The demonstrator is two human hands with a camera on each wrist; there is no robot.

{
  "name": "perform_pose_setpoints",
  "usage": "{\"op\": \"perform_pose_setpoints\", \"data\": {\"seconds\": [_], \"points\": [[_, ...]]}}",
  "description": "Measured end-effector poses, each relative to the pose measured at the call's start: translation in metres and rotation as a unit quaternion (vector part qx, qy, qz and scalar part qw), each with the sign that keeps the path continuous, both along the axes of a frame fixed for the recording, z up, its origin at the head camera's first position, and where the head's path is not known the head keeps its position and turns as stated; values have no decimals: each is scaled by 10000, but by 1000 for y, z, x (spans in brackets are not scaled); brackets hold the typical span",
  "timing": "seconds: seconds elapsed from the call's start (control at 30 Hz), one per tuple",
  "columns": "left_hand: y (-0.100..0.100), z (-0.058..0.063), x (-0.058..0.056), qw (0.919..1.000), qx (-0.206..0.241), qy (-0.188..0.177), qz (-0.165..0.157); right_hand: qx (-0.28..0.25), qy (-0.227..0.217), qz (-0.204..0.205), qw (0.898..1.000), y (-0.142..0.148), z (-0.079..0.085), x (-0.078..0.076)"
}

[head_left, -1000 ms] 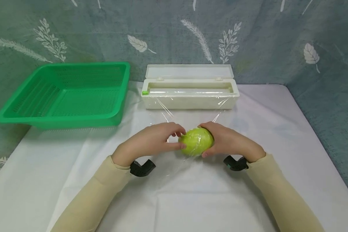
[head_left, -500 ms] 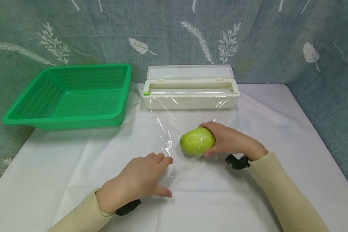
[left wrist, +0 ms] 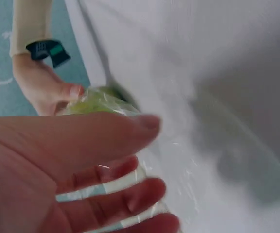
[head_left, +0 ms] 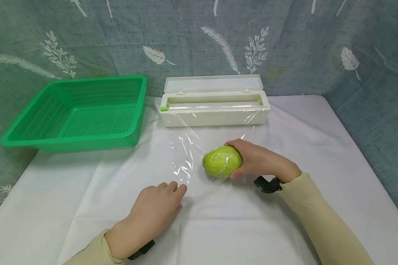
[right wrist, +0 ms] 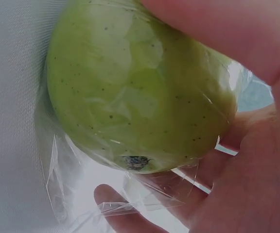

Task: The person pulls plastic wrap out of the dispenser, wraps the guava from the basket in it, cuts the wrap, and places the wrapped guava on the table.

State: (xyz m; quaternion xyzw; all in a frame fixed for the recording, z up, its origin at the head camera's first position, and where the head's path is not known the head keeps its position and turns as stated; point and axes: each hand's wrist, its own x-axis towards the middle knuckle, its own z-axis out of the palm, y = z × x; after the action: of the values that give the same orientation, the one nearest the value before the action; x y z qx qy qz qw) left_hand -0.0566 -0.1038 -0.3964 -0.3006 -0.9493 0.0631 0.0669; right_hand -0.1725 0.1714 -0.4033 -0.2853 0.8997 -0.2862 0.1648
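In the head view an oval green fruit (head_left: 219,162) lies on the white cloth, clear cling film over it. My right hand (head_left: 257,159) grips the fruit at its right end, thumb near and fingers behind. The right wrist view shows the film (right wrist: 57,174) wrinkled around the speckled skin and the fruit's dark end spot. From the fruit the cling film (head_left: 185,154) runs back to a white dispenser (head_left: 215,118). My left hand (head_left: 152,208) is at the film's near left edge; in the left wrist view its thumb stands apart from loosely bent fingers, with nothing between them.
The dispenser's lid (head_left: 213,84) is raised against the patterned curtain, and a roll lies inside. To its left stands a green slotted basket (head_left: 86,142). White cloth (head_left: 252,228) covers the table, whose right edge meets the curtain.
My left hand has left the fruit and moved toward me and left, its fingers drawing closer together lately. The right hand keeps its grip, and the film left of the fruit is more visible.
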Motion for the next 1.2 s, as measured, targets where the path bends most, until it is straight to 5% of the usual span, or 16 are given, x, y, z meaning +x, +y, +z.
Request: {"op": "perform_pose_setpoints", "data": {"seconds": [0.57, 0.93, 1.2], "points": [[-10, 9, -9, 9863, 1580, 172, -443, 124, 118, -39, 9998, 2, 1, 3], [-21, 35, -21, 9519, 2933, 656, -594, 515, 363, -49, 9980, 1, 9, 2], [-6, 45, -43, 9434, 3208, 452, -709, 603, 501, 99, 9969, -1, 9, 3]]}}
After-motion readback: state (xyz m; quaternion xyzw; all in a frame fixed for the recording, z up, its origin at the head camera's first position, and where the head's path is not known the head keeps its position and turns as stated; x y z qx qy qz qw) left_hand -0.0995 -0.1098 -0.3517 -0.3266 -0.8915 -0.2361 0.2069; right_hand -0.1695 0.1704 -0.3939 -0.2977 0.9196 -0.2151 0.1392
